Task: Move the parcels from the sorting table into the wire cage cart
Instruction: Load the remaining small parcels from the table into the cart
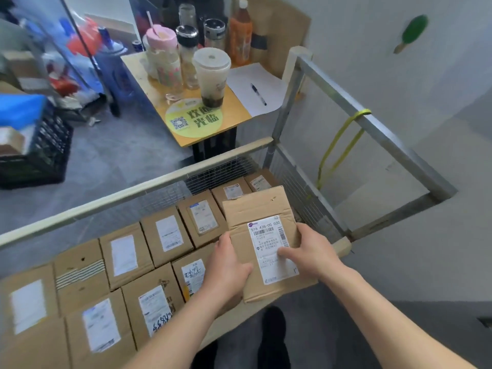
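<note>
parcel [262, 219] hangs over the right end of the wire cage cart [127, 194], label up, long axis running away from the body. left grip [226, 265] curls round its left edge, right grip [310, 251] round its right edge (thumb on label), both equally near. packed boxes [167, 235] crowd left, mesh wall [300, 193] right; slot beneath hidden.

- Small wooden table [237, 113], set with bottles and cups.
- Lidded plastic cup [211, 75], stood just behind a round green sticker [193, 118].
- Paper sheet [253, 83], black pen [258, 94] laid on it.
- Orange drink bottle [240, 33], placed at the table's back.
- Black crate [40, 153], set on the floor, left.
- Green paddle [412, 31], hung on the wall.
</note>
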The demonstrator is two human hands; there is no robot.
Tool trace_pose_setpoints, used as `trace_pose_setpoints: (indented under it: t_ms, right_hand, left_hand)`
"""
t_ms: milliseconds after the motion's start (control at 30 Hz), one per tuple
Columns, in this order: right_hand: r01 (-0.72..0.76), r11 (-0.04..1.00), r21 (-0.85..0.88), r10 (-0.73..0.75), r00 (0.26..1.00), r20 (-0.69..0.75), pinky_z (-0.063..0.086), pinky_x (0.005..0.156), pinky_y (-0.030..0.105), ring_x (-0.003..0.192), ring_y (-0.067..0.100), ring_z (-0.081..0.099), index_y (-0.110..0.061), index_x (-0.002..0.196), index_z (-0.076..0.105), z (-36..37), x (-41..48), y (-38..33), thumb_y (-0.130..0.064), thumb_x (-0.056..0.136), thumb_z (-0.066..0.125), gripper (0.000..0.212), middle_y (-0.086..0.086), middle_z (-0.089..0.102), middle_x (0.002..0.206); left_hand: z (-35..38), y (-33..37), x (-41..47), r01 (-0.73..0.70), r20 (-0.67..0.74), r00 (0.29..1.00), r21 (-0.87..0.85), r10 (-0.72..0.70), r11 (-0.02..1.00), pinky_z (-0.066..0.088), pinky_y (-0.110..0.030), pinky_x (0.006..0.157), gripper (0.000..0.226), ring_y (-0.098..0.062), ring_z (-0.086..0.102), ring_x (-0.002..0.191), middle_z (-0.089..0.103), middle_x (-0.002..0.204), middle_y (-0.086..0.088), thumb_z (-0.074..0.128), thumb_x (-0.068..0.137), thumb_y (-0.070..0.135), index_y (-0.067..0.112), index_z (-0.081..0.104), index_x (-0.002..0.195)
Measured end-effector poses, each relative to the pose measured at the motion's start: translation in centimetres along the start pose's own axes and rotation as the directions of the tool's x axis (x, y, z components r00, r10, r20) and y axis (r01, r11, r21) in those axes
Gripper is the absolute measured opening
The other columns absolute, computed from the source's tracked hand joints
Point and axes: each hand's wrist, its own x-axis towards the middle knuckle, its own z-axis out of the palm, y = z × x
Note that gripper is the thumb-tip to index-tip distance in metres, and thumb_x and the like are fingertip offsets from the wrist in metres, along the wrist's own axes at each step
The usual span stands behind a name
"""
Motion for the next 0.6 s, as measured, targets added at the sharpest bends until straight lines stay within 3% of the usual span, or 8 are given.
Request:
trace_pose_setpoints:
  t_ms: [267,367,600]
  right_hand:
    - [0.096,0.991,-0.095,-0.08,0.984,0.157,0.054,0.086,0.041,0.099,0.017,0.063,-0.029,0.119,0.05,4.9,12.1,1.9,-0.047,0.077,0.073,0.051,-0.009,0.066,0.112]
    - [0.095,0.988,-0.118,-0.065,0.97,0.234,0.054,0.087,0.041,0.101,0.018,0.063,-0.027,0.119,0.05,7.2,14.9,4.2,-0.046,0.079,0.073,0.05,-0.008,0.065,0.115]
    - [0.073,0.988,-0.135,-0.02,0.933,0.359,0.049,0.07,0.028,0.093,0.013,0.062,-0.029,0.117,0.05,10.7,18.3,8.8,-0.043,0.081,0.074,0.046,-0.011,0.064,0.11]
  left_hand:
    - [4.5,-5.1,8.4,0.197,-0.124,0.972,-0.016,-0.197,0.98,0.053,-0.034,0.095,0.07,-0.017,0.059,0.111,0.058,0.126,0.001,0.076,0.078,0.006,0.022,0.044,0.137]
    - [7.2,-7.7,10.3,0.256,-0.119,0.959,-0.015,-0.256,0.966,0.053,-0.034,0.094,0.07,-0.016,0.059,0.11,0.057,0.126,0.002,0.076,0.078,0.007,0.023,0.044,0.139]
    - [12.1,-12.1,12.8,0.363,-0.067,0.929,-0.032,-0.364,0.931,0.056,-0.041,0.088,0.05,-0.019,0.063,0.102,0.062,0.117,0.003,0.062,0.082,0.012,0.027,0.05,0.129]
